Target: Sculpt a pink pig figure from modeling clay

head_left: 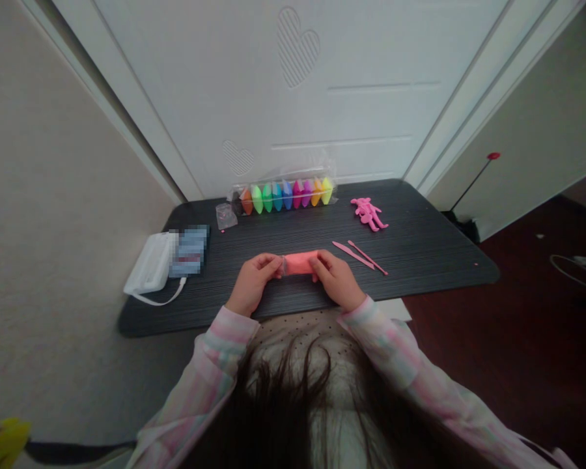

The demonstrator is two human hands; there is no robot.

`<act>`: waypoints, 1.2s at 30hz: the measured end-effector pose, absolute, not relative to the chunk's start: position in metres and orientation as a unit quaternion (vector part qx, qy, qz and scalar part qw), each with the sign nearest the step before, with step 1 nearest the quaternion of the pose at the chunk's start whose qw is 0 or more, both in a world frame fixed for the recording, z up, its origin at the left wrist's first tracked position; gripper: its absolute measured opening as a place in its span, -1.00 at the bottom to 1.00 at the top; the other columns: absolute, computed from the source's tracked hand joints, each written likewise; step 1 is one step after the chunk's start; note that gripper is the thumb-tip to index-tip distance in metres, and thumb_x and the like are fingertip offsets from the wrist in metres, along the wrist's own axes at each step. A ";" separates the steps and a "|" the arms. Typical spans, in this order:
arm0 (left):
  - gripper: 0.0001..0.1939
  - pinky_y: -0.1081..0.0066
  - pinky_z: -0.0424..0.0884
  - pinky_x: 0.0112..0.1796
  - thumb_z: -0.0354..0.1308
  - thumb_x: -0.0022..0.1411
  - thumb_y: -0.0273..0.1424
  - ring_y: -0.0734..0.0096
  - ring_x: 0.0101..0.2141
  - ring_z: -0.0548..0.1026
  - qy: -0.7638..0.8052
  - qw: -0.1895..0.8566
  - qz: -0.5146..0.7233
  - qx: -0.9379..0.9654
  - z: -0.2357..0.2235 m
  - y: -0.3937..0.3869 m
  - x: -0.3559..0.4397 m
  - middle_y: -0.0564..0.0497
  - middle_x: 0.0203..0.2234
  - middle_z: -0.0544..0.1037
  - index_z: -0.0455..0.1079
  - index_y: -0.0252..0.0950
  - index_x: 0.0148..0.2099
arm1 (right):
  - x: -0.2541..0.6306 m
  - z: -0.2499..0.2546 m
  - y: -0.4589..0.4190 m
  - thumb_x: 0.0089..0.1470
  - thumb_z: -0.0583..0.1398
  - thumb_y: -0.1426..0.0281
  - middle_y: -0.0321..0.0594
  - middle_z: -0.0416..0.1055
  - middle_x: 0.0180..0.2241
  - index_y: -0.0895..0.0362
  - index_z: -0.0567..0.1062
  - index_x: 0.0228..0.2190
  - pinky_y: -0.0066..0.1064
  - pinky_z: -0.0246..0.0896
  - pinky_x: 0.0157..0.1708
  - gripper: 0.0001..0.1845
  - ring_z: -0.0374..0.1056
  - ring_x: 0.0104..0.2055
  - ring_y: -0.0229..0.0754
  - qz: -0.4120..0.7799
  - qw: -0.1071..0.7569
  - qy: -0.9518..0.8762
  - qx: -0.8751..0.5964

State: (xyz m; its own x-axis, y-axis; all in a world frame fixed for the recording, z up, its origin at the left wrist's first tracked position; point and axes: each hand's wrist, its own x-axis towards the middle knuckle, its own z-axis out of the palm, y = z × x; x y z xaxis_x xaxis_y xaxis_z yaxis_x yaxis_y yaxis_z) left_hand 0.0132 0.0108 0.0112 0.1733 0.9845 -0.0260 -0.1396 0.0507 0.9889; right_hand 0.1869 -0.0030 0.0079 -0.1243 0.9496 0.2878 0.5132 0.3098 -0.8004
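Between my two hands is a small packet of coral-pink modelling clay (300, 263), held level just above the front part of the dark table. My left hand (255, 279) pinches its clear wrapper end between thumb and fingers. At the opposite end, my right hand (335, 276) grips the clay packet, thumb on top. Right of that hand lie a pink modelling knife (352, 255) and a thin pink modelling stick (368, 258), side by side. A pink toy figure (369, 213) lies farther back on the right.
Along the back of the table (410, 254) stands a clear pack of several coloured clay packets (287, 197). A crumpled clear wrapper (226, 216) lies beside it. At the left are a white device (149, 264) with a cable (163, 301) and a blurred blue item (191, 251). A white door (254, 78) rises behind.
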 end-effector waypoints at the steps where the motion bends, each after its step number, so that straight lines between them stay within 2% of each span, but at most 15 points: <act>1: -0.86 0.51 0.21 -0.47 0.14 -0.02 -0.37 0.59 -0.57 0.29 0.427 0.588 0.479 0.493 0.011 0.011 0.013 0.10 -0.61 0.37 0.33 -0.36 -0.49 | 0.187 0.007 -0.003 0.08 -0.03 0.29 -0.41 0.21 -0.68 0.13 0.29 -0.55 -0.54 -0.01 -0.52 -0.74 0.16 -0.59 -0.34 0.267 0.406 -0.698 -0.526; 7: -0.85 0.50 0.24 -0.47 0.15 -0.02 -0.37 0.59 -0.58 0.31 0.424 0.600 0.472 0.487 0.010 0.011 0.014 0.11 -0.63 0.38 0.32 -0.36 -0.51 | 0.181 0.006 -0.002 0.10 -0.08 0.26 -0.37 0.21 -0.62 0.12 0.27 -0.44 -0.51 -0.01 -0.51 -0.76 0.16 -0.55 -0.30 0.256 0.416 -0.675 -0.553; 13: -0.85 0.50 0.26 -0.48 0.16 -0.03 -0.37 0.58 -0.59 0.33 0.419 0.627 0.467 0.462 0.013 0.009 0.016 0.10 -0.64 0.40 0.31 -0.36 -0.50 | 0.168 0.008 0.001 0.13 -0.20 0.19 -0.35 0.18 -0.62 0.06 0.18 -0.52 -0.48 -0.04 -0.50 -0.66 0.18 -0.52 -0.24 0.238 0.406 -0.651 -0.595; 20: -0.86 0.51 0.23 -0.51 0.15 -0.02 -0.40 0.58 -0.60 0.33 0.409 0.639 0.469 0.452 0.015 0.008 0.016 0.11 -0.67 0.38 0.29 -0.36 -0.51 | 0.169 0.008 0.003 0.13 -0.18 0.21 -0.34 0.15 -0.62 0.06 0.13 -0.57 -0.47 -0.09 -0.51 -0.67 0.15 -0.52 -0.24 0.208 0.389 -0.665 -0.603; 25: -0.86 0.51 0.22 -0.51 0.15 -0.02 -0.40 0.59 -0.60 0.31 0.407 0.641 0.467 0.453 0.014 0.009 0.016 0.11 -0.68 0.37 0.29 -0.36 -0.52 | 0.170 0.006 0.003 0.12 -0.16 0.25 -0.32 0.18 -0.60 0.08 0.18 -0.56 -0.46 -0.09 -0.52 -0.68 0.15 -0.52 -0.25 0.204 0.383 -0.674 -0.598; 36: -0.89 0.52 0.23 -0.52 0.12 0.00 -0.42 0.61 -0.60 0.30 0.394 0.659 0.476 0.430 0.013 0.009 0.016 0.11 -0.65 0.34 0.31 -0.37 -0.49 | 0.170 0.006 0.002 0.12 -0.16 0.28 -0.37 0.11 -0.64 0.07 0.08 -0.60 -0.46 -0.09 -0.53 -0.70 0.10 -0.55 -0.28 0.212 0.422 -0.654 -0.591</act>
